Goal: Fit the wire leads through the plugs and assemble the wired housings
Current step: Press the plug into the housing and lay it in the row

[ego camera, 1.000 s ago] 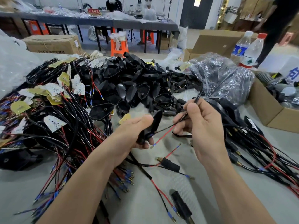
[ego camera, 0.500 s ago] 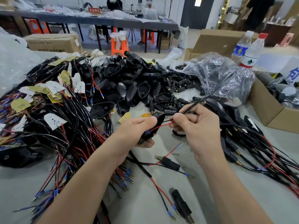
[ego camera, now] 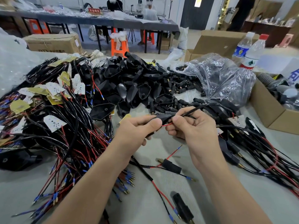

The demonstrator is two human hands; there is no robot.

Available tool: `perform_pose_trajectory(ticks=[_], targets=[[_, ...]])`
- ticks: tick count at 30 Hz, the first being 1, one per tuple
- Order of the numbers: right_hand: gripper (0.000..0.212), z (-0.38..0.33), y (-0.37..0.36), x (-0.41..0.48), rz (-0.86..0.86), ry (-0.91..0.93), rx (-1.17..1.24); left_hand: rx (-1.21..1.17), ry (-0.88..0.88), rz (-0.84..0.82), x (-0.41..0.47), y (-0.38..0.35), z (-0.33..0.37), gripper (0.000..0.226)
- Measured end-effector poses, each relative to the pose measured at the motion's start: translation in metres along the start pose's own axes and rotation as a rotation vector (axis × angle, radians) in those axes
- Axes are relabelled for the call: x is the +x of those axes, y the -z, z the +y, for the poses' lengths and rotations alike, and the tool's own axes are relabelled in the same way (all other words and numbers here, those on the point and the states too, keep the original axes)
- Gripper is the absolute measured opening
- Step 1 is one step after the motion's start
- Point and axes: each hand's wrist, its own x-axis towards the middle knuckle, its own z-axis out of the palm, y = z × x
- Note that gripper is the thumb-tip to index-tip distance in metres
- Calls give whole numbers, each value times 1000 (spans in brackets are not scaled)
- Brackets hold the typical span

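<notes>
Over cluttered table (ego camera: 142, 206), left fingers (ego camera: 150, 122) grip housing (ego camera: 163, 118), right fingers (ego camera: 178, 120) pinch lead (ego camera: 166, 125).

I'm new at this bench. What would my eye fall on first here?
Centre stage, the left hand holds a black housing while the right hand pinches a black cable, a red lead running between them. Behind lies a heap of black shells; to the left sprawls a tangle of red and black wires.

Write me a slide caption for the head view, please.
Left hand grips a black housing while the right hand pinches its red wire.
</notes>
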Motion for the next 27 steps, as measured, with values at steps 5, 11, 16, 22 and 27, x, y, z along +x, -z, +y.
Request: perform_pose_trajectory(ticks=[5,11,16,22,27], targets=[[18,4,-2,-1,-117,15,-115,6,37,-62,0,2,0,13],[17,11,-4,1,88,119,-366,-25,120,-143,-1,6,4,30],[13,12,-6,-1,208,88,-214,44,103,-342,-4,12,8,27],[17,13,-16,-4,230,51,0,53,109,-269,-2,11,6,22],[28,14,-16,-7,47,42,-29,-85,184,-145,3,5,1,39]])
